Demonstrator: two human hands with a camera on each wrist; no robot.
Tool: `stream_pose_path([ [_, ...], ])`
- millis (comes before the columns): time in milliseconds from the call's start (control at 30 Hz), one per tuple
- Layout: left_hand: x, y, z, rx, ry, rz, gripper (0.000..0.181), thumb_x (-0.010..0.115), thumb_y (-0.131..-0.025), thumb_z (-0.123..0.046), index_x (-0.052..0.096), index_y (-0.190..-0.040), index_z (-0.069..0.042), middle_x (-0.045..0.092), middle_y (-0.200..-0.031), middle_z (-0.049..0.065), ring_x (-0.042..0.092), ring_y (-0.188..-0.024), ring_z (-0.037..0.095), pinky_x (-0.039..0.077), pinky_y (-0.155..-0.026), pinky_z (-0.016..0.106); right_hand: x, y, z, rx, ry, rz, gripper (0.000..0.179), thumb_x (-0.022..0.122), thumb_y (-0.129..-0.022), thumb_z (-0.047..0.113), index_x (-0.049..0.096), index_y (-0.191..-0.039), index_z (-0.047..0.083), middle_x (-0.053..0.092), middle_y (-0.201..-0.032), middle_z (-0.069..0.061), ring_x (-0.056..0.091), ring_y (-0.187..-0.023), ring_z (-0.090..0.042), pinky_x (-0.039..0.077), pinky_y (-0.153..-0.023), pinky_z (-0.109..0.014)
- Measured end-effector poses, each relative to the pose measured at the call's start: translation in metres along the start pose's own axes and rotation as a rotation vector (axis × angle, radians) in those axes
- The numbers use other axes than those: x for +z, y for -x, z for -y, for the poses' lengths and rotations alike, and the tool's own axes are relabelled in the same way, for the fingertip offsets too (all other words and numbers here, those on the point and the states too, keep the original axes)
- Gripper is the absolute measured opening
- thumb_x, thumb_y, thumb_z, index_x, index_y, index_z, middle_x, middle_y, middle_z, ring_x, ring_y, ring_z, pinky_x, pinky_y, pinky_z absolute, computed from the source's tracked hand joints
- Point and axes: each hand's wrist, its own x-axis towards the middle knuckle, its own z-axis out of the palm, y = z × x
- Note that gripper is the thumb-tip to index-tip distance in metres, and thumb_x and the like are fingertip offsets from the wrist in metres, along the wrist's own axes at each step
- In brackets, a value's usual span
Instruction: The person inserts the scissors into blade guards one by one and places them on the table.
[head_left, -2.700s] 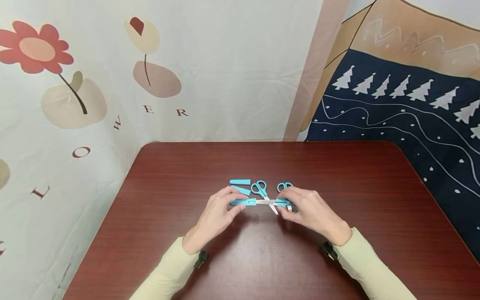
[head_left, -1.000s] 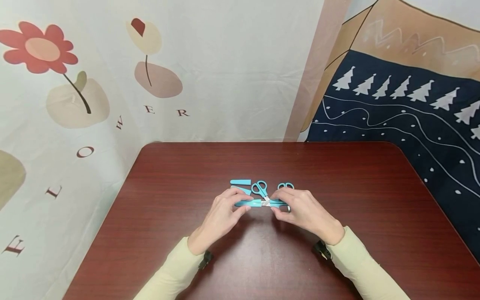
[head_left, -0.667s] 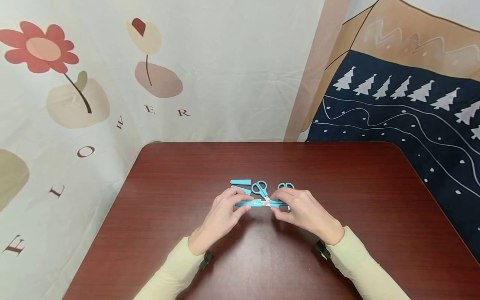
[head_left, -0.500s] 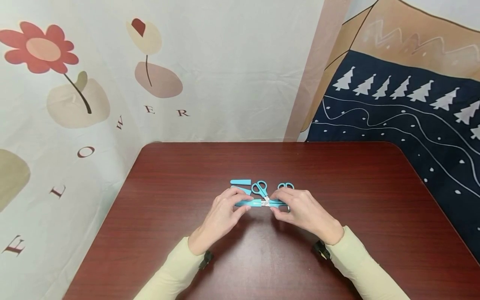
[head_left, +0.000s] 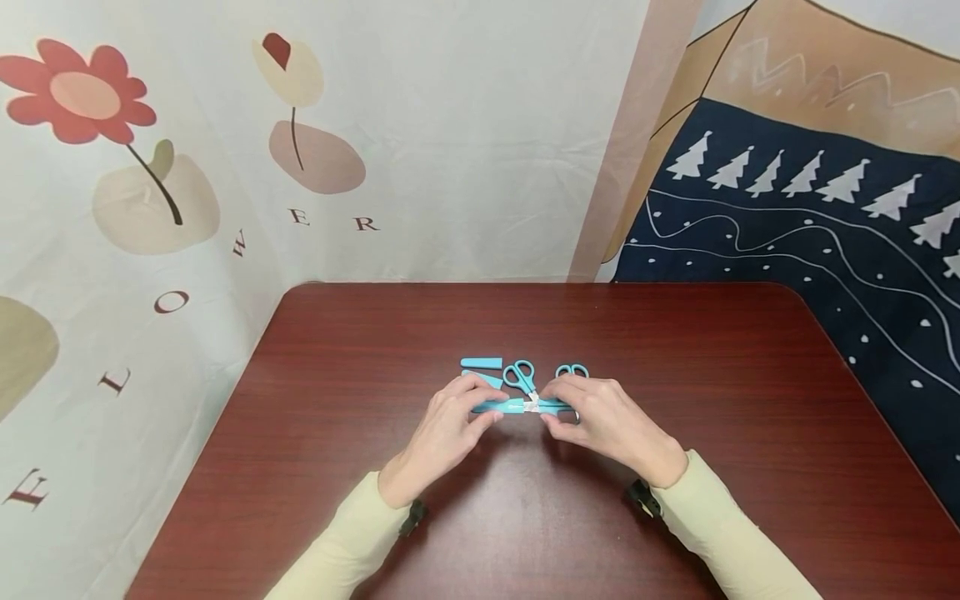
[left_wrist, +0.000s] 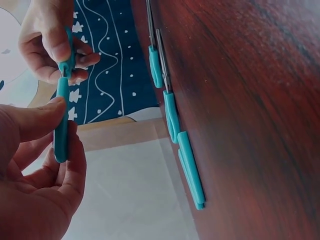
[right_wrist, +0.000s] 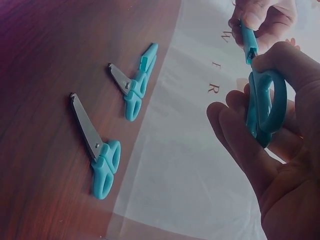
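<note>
My left hand (head_left: pixel 442 429) pinches a light-blue blade cover (head_left: pixel 512 406) between thumb and fingers. My right hand (head_left: pixel 611 425) grips a pair of scissors by its light-blue handles (right_wrist: pixel 278 102). The blades point left into the cover, with only a short strip of metal (head_left: pixel 531 407) showing between cover and handles. In the left wrist view, the held cover (left_wrist: pixel 61 120) and the handles line up above the table. Two more blue scissors lie behind the hands: one pair (head_left: pixel 517 375) in the middle, the other pair (head_left: pixel 573 369) partly hidden by my right hand.
Two loose blue covers lie on the table behind my left hand: the far cover (head_left: pixel 481 363) and the nearer cover (head_left: pixel 486 381), partly hidden by my fingers. The dark red table (head_left: pixel 375 333) meets patterned cloth hangings (head_left: pixel 480 167) at its far edge.
Compared with 2.7 seconds ago, the hands are closer together and the blades have slid deeper into the cover, leaving less metal showing. Over the last second, both hands have stayed almost still.
</note>
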Motion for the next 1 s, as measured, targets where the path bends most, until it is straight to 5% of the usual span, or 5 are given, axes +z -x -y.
stream_pose_path([
  [1000, 0.0012, 0.0026, 0.01, 0.142, -0.027, 0.013, 0.023, 0.084, -0.085, -0.004, 0.078, -0.106, -0.008, 0.065, -0.102, -0.001, 0.056, -0.088, 0.015, 0.049, -0.072, 0.025, 0.0053, -0.0005, -0.0042, -0.072, -0.013, 0.023, 0.023, 0.086, -0.081, 0.011, 0.073, -0.099, 0.007, 0.07, -0.095, 0.001, 0.061, -0.076, -0.006, 0.055, -0.065, -0.02],
])
